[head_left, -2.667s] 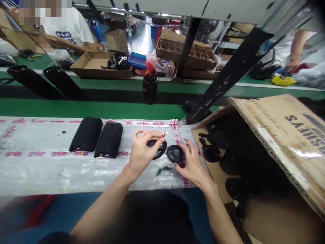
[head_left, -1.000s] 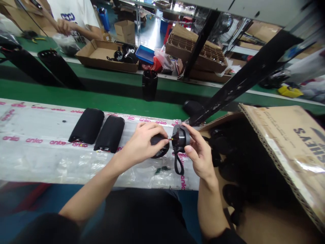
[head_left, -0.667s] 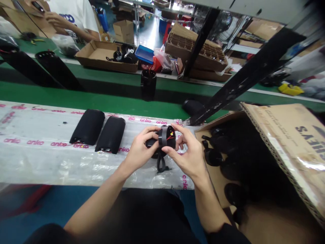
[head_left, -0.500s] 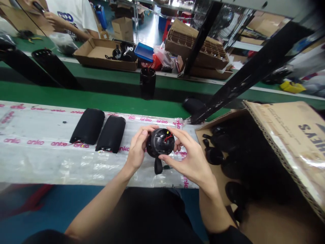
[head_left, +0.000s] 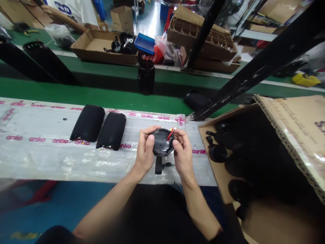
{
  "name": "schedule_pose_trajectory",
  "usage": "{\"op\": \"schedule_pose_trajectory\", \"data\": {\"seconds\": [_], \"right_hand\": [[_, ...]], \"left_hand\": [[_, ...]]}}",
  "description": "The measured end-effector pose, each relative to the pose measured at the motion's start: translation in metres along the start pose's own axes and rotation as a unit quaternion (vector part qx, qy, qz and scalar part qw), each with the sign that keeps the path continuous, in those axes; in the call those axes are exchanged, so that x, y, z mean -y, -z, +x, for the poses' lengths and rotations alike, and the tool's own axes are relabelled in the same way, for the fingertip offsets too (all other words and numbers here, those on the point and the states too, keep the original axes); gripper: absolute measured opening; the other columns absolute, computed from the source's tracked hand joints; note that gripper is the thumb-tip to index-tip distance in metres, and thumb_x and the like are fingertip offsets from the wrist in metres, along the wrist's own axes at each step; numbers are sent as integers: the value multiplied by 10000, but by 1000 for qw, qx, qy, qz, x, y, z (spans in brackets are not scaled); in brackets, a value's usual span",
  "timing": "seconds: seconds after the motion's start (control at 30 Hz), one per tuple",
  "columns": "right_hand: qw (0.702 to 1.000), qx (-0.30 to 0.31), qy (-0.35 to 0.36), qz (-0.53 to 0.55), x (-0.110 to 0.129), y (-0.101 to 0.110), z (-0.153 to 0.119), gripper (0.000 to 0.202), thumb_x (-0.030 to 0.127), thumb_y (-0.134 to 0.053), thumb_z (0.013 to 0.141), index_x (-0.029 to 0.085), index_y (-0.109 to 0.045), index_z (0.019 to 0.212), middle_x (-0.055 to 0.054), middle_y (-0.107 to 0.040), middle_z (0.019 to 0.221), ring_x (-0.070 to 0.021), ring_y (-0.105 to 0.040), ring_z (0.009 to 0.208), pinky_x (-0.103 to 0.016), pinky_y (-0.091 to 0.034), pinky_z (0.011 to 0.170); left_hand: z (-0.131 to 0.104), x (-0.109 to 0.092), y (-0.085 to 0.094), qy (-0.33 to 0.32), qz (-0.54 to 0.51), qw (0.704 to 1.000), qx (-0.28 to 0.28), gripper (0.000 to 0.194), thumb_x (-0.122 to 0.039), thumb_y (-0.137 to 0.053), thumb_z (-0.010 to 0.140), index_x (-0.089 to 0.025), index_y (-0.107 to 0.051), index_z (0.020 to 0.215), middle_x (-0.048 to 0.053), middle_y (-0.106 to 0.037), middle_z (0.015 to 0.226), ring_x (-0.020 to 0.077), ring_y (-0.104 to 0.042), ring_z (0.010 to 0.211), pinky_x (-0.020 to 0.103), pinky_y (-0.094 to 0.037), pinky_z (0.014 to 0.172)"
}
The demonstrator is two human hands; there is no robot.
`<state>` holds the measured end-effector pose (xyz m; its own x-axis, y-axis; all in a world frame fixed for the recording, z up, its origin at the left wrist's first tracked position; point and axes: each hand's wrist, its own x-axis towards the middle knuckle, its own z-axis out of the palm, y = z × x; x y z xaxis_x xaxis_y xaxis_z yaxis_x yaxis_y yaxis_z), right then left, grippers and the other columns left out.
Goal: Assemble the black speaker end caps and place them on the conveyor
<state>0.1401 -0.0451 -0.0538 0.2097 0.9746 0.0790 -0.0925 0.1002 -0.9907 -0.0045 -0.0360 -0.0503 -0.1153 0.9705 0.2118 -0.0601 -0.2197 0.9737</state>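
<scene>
Between my hands is a round black plastic cap (head_left: 161, 146), its ribbed inner face turned up. Red wires (head_left: 169, 136) with a small yellow connector rise from its right side. A black strap loop (head_left: 158, 165) hangs from the near edge. My left hand (head_left: 145, 150) grips the left rim, thumb on top. On the right rim, my right hand (head_left: 183, 150) has its thumb at the edge and bent fingers behind, close to the wires. Two black fabric-covered cylinders, one farther left (head_left: 88, 123) and one nearer (head_left: 111, 130), lie to the left with thin wires at their near ends.
An open carton (head_left: 286, 135) with black strapped parts stands at right. A black post (head_left: 243, 73) slants across the right side. On the green conveyor (head_left: 106, 91) stands a black cylinder (head_left: 146, 77). Beyond are a shallow cardboard tray (head_left: 88, 42), a blue tray (head_left: 144, 43) and another person's arm (head_left: 63, 18).
My right hand has drawn in from a wide grasp to the cap's right rim. The cap has tilted so its ribbed face and red wires show more. The view has shifted slightly.
</scene>
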Motion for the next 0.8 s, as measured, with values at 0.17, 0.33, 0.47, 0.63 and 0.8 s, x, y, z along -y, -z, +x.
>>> {"op": "schedule_pose_trajectory", "data": {"seconds": [0.17, 0.33, 0.47, 0.63, 0.8], "right_hand": [[996, -86, 16, 1, 5, -13, -12, 285, 445, -784, 936, 219, -807, 1109, -82, -843, 1138, -244, -783, 1076, -405, -625, 980], [984, -127, 89, -92, 19, -20, -20, 210, 383, -720, 999, 243, -857, 1074, -78, -860, 1185, -269, -791, 1172, -501, -590, 1120], [988, -129, 54, -59, 19, -21, -22, 212, 374, -760, 976, 245, -864, 1108, -70, -863, 1200, -278, -805, 1176, -516, -601, 1130], [987, -156, 29, -10, 20, -30, -23, 236, 382, -797, 951, 241, -872, 1125, -63, -861, 1207, -297, -815, 1187, -518, -621, 1129], [994, -83, 65, -12, 17, -18, -32, 333, 354, -708, 1018, 277, -802, 1328, -61, -779, 1410, -309, -721, 1370, -556, -546, 1227]], "left_hand": [[-10, -1, -3, -38, -42, 996, -69, 305, -492, -585, 1101, -197, -654, 1139, 107, -777, 1248, 215, -755, 1148, 355, -588, 1005], [-21, -9, 3, -28, -1, 999, -33, 364, -477, -508, 1134, -210, -645, 1340, 128, -720, 1431, 249, -706, 1310, 395, -559, 1105], [-5, -5, 8, 2, -27, 1000, -9, 284, -468, -575, 1102, -209, -673, 1168, 92, -779, 1281, 233, -738, 1208, 373, -579, 1048], [18, 5, 8, 29, -62, 996, 65, 481, -567, -421, 1117, -191, -709, 1198, 97, -785, 1227, 246, -744, 1135, 364, -591, 979], [23, 2, 13, 25, -57, 986, 157, 597, -551, -311, 1133, -178, -749, 1294, 107, -793, 1301, 280, -737, 1206, 385, -579, 1025]]}}
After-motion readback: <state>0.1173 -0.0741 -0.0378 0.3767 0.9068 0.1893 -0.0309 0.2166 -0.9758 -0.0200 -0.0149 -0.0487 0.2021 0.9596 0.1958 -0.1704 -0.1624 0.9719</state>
